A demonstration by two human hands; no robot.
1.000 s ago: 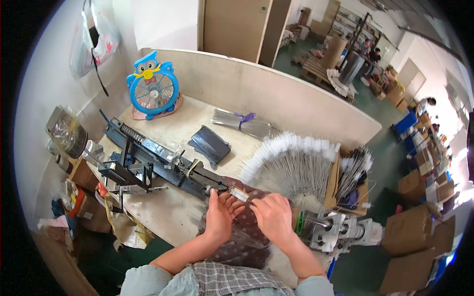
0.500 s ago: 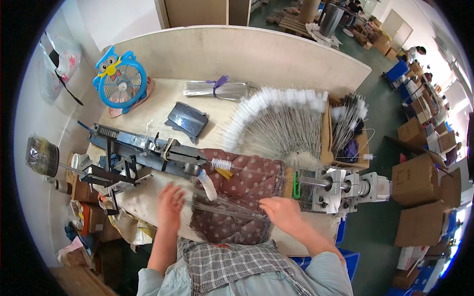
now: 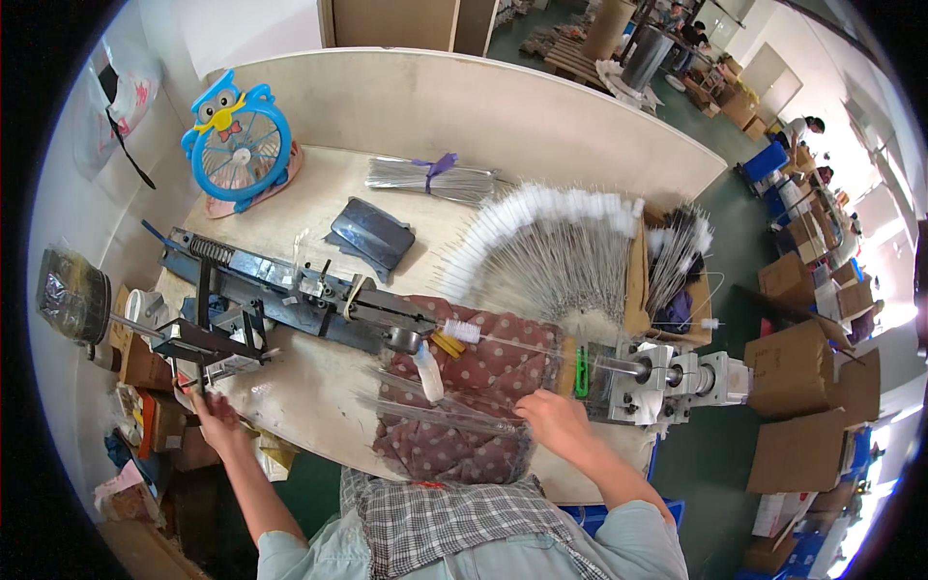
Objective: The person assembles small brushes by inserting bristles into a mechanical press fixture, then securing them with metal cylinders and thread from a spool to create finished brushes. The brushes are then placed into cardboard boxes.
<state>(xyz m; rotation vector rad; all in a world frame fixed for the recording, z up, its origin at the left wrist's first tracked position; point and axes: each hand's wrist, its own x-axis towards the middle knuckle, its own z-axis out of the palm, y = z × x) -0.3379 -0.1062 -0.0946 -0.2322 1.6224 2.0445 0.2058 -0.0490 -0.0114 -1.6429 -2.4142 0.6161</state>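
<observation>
My left hand [image 3: 218, 421] is at the lower end of a black metal frame [image 3: 201, 338] on the left. Its fingers are apart, with the tips at the frame's lower bar; firm contact is hard to make out. My right hand [image 3: 556, 421] has its fingers pinched at the right end of several thin wires [image 3: 464, 408] lying across a brown dotted cloth [image 3: 483, 454]. Above them, a white-bristled brush [image 3: 462, 331] sits at the end of a long dark metal fixture [image 3: 290, 295]. Its wire runs right towards a metal shaft [image 3: 623, 368]. A white bottle [image 3: 428, 375] lies between.
Many white-tipped brushes [image 3: 551, 251] fan out at the back, beside a cardboard box [image 3: 638, 280] of more. A tied wire bundle [image 3: 425, 178], a dark flat packet [image 3: 372, 237] and a blue fan [image 3: 242, 150] stand behind. A green clip [image 3: 581, 372] is near the shaft.
My left hand has moved left from beside the cloth to the black frame. My right hand stays by the wire ends. The whole view has shifted slightly.
</observation>
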